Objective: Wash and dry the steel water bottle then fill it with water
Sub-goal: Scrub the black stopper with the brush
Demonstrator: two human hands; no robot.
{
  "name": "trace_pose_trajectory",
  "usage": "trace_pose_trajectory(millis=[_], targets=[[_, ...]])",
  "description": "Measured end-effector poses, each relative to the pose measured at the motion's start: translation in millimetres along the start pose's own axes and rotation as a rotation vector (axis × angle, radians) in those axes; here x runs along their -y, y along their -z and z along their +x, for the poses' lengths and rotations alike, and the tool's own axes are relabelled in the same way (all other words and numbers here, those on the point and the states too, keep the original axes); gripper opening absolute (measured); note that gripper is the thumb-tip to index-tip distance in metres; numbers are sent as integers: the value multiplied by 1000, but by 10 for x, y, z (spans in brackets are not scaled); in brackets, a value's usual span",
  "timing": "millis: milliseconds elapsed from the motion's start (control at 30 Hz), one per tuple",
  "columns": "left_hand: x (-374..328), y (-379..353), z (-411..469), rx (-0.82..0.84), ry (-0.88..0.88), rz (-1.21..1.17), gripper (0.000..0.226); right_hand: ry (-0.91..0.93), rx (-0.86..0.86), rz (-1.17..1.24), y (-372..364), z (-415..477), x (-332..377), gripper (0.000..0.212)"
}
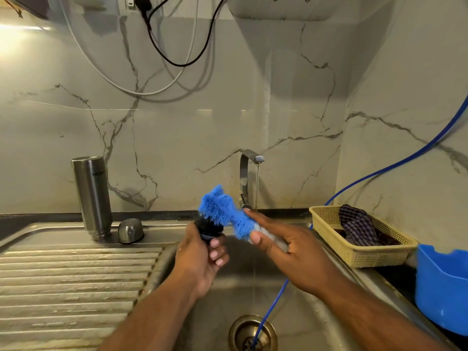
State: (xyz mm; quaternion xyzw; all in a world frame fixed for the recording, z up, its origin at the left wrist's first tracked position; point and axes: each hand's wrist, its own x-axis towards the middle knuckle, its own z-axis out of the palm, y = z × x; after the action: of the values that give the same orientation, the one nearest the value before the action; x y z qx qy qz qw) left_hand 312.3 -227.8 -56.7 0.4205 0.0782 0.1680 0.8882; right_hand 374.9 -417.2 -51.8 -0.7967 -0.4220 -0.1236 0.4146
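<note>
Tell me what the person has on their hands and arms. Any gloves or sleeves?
No gloves and no sleeves show. The left hand and the right hand are bare, and both forearms are bare all the way to the bottom edge of the picture. No ring, watch or bracelet can be seen. The fingernails that show look short and unpainted.

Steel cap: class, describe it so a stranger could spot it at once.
Find the ribbed draining board left of the sink. At its back stands an upturned steel bottle, with the cap just right of it. It is small and domed, far shorter than the bottle.
</note>
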Motion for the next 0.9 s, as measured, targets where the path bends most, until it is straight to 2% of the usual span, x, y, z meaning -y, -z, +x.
trace_pose_trajectory(millis=[100,267,367,433,567,633,700,767,900], targets=[[-80,60,7,-19,-15,19,47,-32,31,-7,42,-16,-62,46],[103,16,-32,-47,-19,342,52,-23,22,77,22,-2,104,41],[10,25,-64,-189,-79,301,27,28,130,-46,30,-39,131,42],[-88,70,-76,-224,-123,197,23,31,163,-142,62,-59,56,45],[-117,55,-28,-135,-43,117,46,8,40,-109,135,-68,-49,47],[-31,26,-25,-65,-4,181,52,-12,-46,-92,120,-40,-37,47],[92,7,-45,-17,-6,328,57,1,-50,-50,57,-24,33,46],[116,-8,-69,-12,-23,403,59,24,-22,12,5,-22,80,46],[-103,67,-5,-11,-68,267,49,-59,-18,79,88,-46,25,43]])
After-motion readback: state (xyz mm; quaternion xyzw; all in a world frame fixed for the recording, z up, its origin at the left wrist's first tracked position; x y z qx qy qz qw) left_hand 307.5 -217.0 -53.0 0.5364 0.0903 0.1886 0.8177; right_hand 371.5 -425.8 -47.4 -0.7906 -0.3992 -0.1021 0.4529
